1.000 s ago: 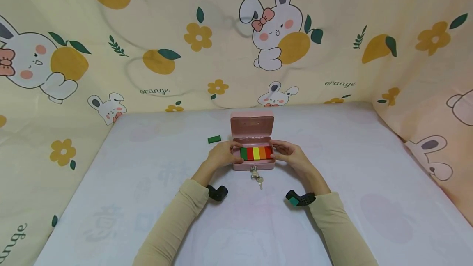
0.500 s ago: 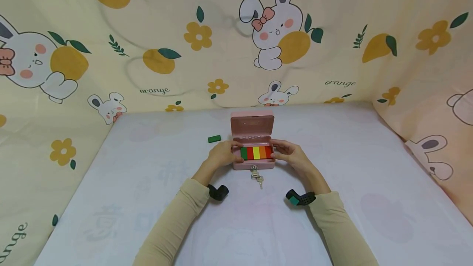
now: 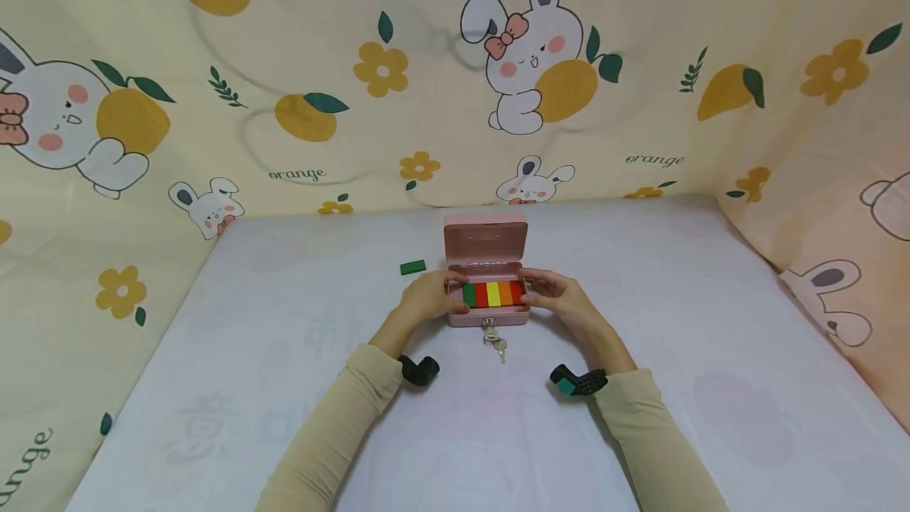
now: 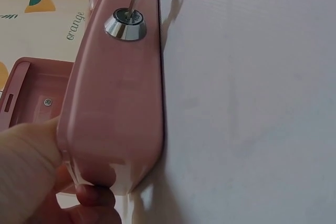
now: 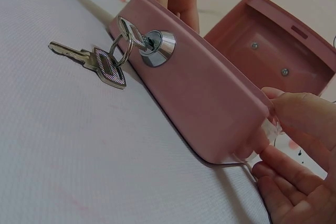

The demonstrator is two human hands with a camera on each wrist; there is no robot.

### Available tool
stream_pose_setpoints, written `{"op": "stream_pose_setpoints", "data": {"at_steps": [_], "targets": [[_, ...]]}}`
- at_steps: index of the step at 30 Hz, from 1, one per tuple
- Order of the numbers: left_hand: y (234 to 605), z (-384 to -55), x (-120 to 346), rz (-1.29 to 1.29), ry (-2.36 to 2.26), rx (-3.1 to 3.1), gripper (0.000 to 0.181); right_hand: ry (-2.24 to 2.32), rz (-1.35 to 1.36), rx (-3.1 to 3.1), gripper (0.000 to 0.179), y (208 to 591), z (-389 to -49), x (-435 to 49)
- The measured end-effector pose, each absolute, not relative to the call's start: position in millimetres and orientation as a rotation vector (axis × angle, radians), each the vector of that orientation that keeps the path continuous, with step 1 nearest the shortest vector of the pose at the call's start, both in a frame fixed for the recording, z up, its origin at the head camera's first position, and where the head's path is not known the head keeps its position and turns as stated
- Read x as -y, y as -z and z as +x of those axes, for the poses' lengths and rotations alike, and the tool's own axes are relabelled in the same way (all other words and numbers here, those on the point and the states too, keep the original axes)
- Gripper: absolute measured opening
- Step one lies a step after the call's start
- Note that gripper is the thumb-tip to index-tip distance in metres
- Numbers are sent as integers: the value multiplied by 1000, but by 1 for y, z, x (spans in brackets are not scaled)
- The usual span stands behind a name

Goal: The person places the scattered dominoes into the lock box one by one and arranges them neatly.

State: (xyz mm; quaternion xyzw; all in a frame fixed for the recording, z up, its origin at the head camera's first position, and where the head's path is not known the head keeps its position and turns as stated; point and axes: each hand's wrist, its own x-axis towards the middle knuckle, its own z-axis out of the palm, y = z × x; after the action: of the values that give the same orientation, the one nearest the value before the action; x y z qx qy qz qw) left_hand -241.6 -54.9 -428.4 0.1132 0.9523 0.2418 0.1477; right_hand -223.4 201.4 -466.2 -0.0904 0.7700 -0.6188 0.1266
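Observation:
A pink metal cash box (image 3: 466, 321) stands on the table with its lid (image 3: 486, 243) raised. Inside lies a row of coloured blocks (image 3: 493, 295): green, red, yellow, orange and red. My left hand (image 3: 424, 297) grips the box's left end, thumb over the rim and fingers curled against the outer wall. At the opposite end my right hand (image 3: 569, 305) holds the box in the same way, its thumb (image 5: 304, 108) at the rim. One key sits in the front lock (image 5: 164, 51), and a second key (image 5: 107, 69) hangs from its ring onto the table.
A loose green block (image 3: 412, 267) lies on the table behind the left hand. White cloth (image 3: 483, 433) covers the tabletop. A curtain (image 3: 426, 125) printed with rabbits and oranges closes off the back and sides.

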Motion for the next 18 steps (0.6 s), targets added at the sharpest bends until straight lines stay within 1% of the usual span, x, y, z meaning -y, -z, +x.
{"op": "stream_pose_setpoints", "data": {"at_steps": [10, 18], "targets": [[430, -239, 61, 394, -801, -2711, 55, 1795, -252, -2247, 57, 468, -223, -201], [430, -237, 67, 441, -940, -2744, 50, 1800, -258, -2236, 58, 465, -220, -201]]}}
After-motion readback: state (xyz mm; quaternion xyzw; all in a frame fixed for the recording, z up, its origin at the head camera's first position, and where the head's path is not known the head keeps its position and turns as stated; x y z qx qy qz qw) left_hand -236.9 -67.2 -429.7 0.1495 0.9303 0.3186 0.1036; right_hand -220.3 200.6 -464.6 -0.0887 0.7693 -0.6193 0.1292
